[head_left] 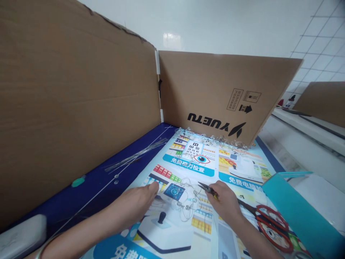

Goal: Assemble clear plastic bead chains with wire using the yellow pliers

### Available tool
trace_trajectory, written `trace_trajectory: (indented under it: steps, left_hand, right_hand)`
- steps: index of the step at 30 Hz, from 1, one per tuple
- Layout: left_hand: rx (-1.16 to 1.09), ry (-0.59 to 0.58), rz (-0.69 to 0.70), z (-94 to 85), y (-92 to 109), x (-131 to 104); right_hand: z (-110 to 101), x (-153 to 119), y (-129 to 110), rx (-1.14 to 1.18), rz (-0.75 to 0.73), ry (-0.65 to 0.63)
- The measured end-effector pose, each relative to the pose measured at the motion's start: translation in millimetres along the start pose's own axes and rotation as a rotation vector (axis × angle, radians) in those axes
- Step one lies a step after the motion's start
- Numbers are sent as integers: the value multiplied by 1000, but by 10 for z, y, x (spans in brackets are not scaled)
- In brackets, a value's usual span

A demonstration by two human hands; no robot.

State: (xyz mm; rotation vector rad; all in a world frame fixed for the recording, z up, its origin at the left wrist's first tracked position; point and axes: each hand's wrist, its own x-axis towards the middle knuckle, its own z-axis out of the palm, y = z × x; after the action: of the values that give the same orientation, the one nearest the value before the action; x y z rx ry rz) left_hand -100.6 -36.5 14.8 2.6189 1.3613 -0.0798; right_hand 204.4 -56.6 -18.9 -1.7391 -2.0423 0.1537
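Note:
My right hand (225,201) is closed around a pair of needle-nose pliers (208,189), whose dark jaws point left. Close to their tip, a loop of thin wire with clear beads (186,207) lies on the printed sheet. To the left of this loop rests my left hand (141,199), its thumb stretched out and the other fingers partly hidden; I see nothing held in it. Under my right forearm, red-handled scissors (272,219) lie partly covered. A bundle of straight thin wires (137,154) lies beyond my left hand on the dark blue surface.
Cardboard panels stand at the left (75,100) and at the back (205,86). Clear beaded wire pieces (215,138) line the back panel's foot. A teal box (302,212) is at the right, a white device (24,235) at lower left, and a green blob (78,182) by the left panel.

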Motion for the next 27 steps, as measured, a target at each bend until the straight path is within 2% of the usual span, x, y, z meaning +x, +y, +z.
trace_trajectory:
  steps: [2, 4, 13, 18, 21, 27]
  left_hand:
    - [1, 26, -26, 8, 50, 37]
    - [-3, 59, 5, -16, 123, 94]
    - [-35, 151, 305, -419, 457, 616]
    - [20, 153, 564, -629, 627, 862]
    - [53, 174, 607, -662, 707, 912]
    - [78, 217, 605, -604, 762, 887]
  right_hand:
    - [0, -4, -8, -11, -10, -1]
    - [4, -8, -12, -16, -20, 0]
    - [-10, 1, 5, 81, 5, 29]
    - [-15, 22, 24, 136, 54, 44]
    - [-28, 23, 9, 111, 43, 13]
    - [-38, 23, -10, 21, 2, -74]
